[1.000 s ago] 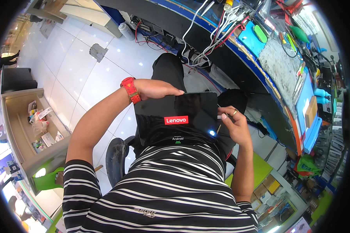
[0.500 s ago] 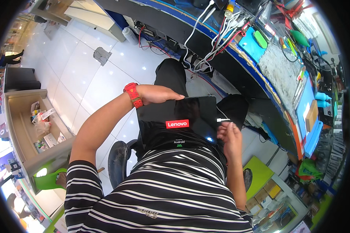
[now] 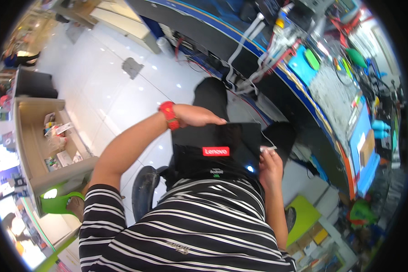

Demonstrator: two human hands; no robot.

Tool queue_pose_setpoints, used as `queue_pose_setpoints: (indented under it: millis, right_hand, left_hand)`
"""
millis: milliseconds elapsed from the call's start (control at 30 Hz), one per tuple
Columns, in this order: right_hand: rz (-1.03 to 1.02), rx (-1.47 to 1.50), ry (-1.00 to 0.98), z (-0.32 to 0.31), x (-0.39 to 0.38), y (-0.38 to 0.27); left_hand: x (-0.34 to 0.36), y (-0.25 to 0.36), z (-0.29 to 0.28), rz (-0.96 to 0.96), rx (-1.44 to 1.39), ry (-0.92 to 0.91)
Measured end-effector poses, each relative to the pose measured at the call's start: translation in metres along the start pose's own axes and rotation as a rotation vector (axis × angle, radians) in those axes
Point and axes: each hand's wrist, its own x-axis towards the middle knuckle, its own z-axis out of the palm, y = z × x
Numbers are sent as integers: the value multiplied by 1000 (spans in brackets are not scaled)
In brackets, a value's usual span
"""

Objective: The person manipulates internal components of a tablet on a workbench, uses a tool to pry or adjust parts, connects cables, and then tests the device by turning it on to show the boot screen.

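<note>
I see the dark tablet [image 3: 235, 140] face up at the centre of my view, just before the striped shirt [image 3: 167, 217], with the left hand [image 3: 196, 115] gripping its far edge at eleven o'clock, its other fingers hidden. At three to four o'clock, the right hand [image 3: 270, 168] pinches the white tip [image 3: 269, 148] of a thin cable [image 3: 267, 137]; I'd steady the tablet and leave that lead slack, clear of the counter [image 3: 325, 93] at two o'clock.

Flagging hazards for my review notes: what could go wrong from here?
The tablet could slip toward the tiled floor, since only the left hand appears to grip its edge. The white cable, pinched in the right hand and curving close beside the tablet, might snag or be tugged.
</note>
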Motion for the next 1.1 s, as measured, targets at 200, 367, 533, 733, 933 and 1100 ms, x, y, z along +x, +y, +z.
queue_pose_setpoints:
  millis: [200,367,533,733,933,1100]
  right_hand:
    - [-61,37,-32,-5,8,15]
    - [-62,66,-154,-8,12,13]
    - [-71,81,-219,-11,16,15]
    - [-58,116,-222,-6,12,11]
    - [-58,92,-220,-11,12,11]
    - [-49,81,-214,-6,11,9]
  left_hand:
    - [5,-3,-4,12,8,-37]
    - [-2,7,0,6,-41,-55]
    - [0,5,1,1,-38,-57]
    - [-4,14,1,-28,-111,-132]
    - [-4,17,3,-28,-79,-88]
    - [5,6,2,-29,-23,-58]
